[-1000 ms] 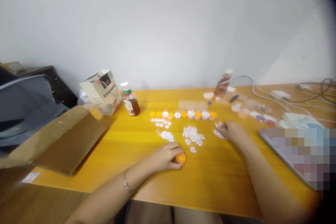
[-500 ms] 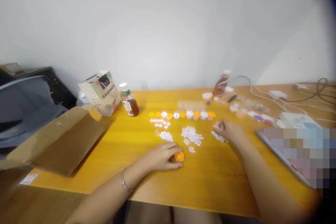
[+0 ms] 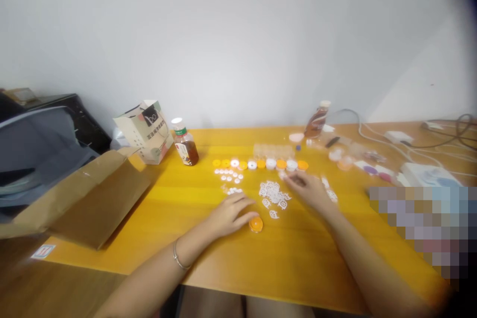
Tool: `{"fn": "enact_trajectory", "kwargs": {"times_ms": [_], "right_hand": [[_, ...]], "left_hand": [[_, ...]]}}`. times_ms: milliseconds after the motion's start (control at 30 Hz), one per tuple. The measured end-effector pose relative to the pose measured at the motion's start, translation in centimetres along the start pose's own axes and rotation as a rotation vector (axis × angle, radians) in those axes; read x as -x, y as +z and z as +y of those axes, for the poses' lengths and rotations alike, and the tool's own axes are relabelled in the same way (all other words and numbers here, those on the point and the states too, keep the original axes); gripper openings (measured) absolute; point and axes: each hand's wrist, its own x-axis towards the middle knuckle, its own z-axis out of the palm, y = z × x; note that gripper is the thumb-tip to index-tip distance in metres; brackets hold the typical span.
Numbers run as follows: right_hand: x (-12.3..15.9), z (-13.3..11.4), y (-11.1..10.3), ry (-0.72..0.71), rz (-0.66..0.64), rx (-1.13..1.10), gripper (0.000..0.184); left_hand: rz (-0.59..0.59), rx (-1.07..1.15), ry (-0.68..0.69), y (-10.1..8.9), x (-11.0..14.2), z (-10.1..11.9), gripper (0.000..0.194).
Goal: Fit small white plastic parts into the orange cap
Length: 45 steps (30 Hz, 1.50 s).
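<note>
The left hand (image 3: pixel 231 214) is open with palm down, its thumb reaching out. The right hand (image 3: pixel 306 189) has bent fingers; I cannot tell if it grips something. The orange cap (image 3: pixel 256 224) is round and lies just beside the left thumb, below the white cutouts (image 3: pixel 274 192).

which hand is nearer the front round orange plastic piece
Left. The left hand is beside the orange piece, on its left; the right hand is farther back, to its right.
</note>
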Motion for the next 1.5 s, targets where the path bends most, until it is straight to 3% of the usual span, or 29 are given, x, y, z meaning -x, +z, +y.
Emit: {"fn": "enact_trajectory", "kwargs": {"times_ms": [100,200,267,533,867,1067,1200,1300,1400,1500], "right_hand": [[1.8,-1.8,3.1,0.087,-0.063,-0.411,0.023],[3.4,-2.5,5.8,0.199,-0.129,-0.744,0.024],[4.1,-2.4,7.1,0.254,-0.129,-0.842,0.023],[4.0,-1.5,8.2,0.302,0.007,-0.994,0.019],[3.1,-0.9,7.4,0.313,-0.084,-1.068,0.016],[3.1,-0.9,7.5,0.282,-0.12,-1.004,0.019],[3.1,-0.8,7.2,0.258,-0.054,-1.025,0.016],[3.1,-0.9,7.0,0.266,-0.011,-1.037,0.014],[3.3,-1.2,6.9,0.302,-0.044,-1.024,0.014],[3.5,-1.5,6.9,0.332,-0.1,-0.991,0.015]], "left_hand": [[0.068,0.032,-0.01,0.5,-0.2,-0.9,0.027],[0.023,0.064,0.016,0.8,-0.6,-1.5,0.026],[-0.015,0.073,0.034,1.0,-0.9,-1.6,0.025],[-0.046,-0.031,0.12,1.4,-2.3,-1.6,0.022],[-0.069,-0.113,0.166,2.9,-4.0,-2.3,0.021],[-0.01,-0.098,0.133,3.3,-4.0,-2.1,0.021],[0.045,0.126,0.057,2.6,-3.2,-1.7,0.012],[0.096,0.375,-0.109,2.0,-2.6,-1.7,0.006],[0.157,0.635,-0.282,1.8,-2.5,-1.9,0.01],[0.19,0.862,-0.334,1.6,-2.7,-2.0,0.017]]}}
